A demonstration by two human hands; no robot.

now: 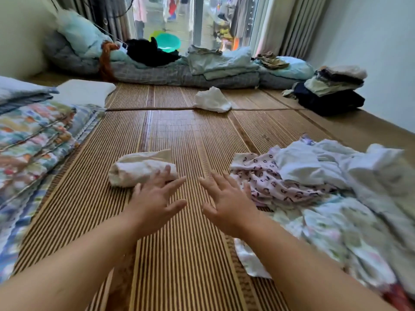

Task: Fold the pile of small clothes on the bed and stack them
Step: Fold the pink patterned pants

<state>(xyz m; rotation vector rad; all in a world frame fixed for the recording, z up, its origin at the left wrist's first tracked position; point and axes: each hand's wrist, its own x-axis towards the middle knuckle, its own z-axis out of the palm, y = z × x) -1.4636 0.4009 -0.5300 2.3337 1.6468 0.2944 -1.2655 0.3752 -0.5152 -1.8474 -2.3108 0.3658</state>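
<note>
Left hand: I read the left hand [155, 198] as released, palm down, fingers straight and spread, holding nothing. Its fingertips [167, 170] overlap the near edge of the folded white garment [139, 170]. I cannot tell whether they touch it.

Right hand: The right hand [226, 200] is also released, palm down with fingers spread, and hovers over the bamboo mat [179, 254]. It grasps nothing. Its outer edge sits just beside the pile.

Folded item: The folded white garment lies as a compact roll on the mat, left of centre and apart from the pile.

Pile: The pile of small clothes [336, 198] lies unfolded on the right side of the mat. I note a pink patterned garment [269, 178] on its near-left edge and pale blue and white pieces heaped behind it.

Loose item: A crumpled white cloth [212, 99] lies alone farther up the mat, well apart from both hands.

Far stack: A stack of folded clothes [334, 86] sits at the far right, near the wall.

Left margin: A floral quilt [33, 142] lies folded along the left edge, with a white pillow [83, 90] behind it.

Far end: Rolled bedding [179, 74] runs beneath the window, with a black item [148, 52] on top. I cannot identify that item.
</note>
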